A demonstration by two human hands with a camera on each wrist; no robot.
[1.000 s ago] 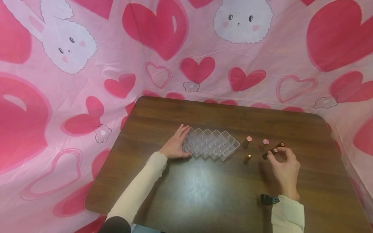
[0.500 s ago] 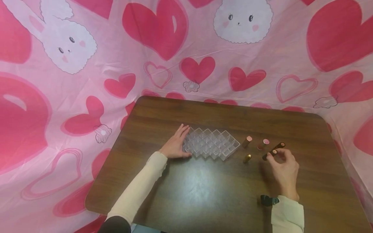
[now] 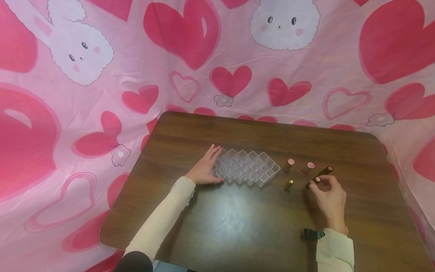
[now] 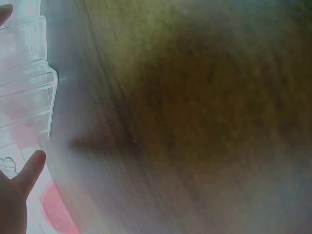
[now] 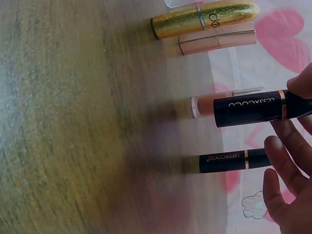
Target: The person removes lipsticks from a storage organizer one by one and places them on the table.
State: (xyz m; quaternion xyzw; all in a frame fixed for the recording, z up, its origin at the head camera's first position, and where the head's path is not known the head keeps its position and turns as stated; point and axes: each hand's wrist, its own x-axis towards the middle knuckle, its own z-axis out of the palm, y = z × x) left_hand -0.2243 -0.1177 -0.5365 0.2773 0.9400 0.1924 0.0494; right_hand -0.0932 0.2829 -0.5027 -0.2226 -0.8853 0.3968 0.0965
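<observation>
My right hand pinches a black lipstick tube with a gold band near its top. Just behind it stands a second black tube of the same look. To their left in the head view are a gold lipstick, a pink squarish lipstick and a pink-topped tube, all upright. My left hand rests against the left end of a clear plastic organizer with many diamond-shaped compartments. Its thumb lies along the front, its straight fingers at the back.
The brown wooden table has rounded corners. Close behind it and to its sides hangs a pink sheet with hearts and rabbit faces. The lipsticks stand right of the organizer. A dark strap device sits at my right wrist.
My right hand has shifted slightly left and toward me with the black lipstick tube, away from the other black one. The left hand and organizer have stayed put.
</observation>
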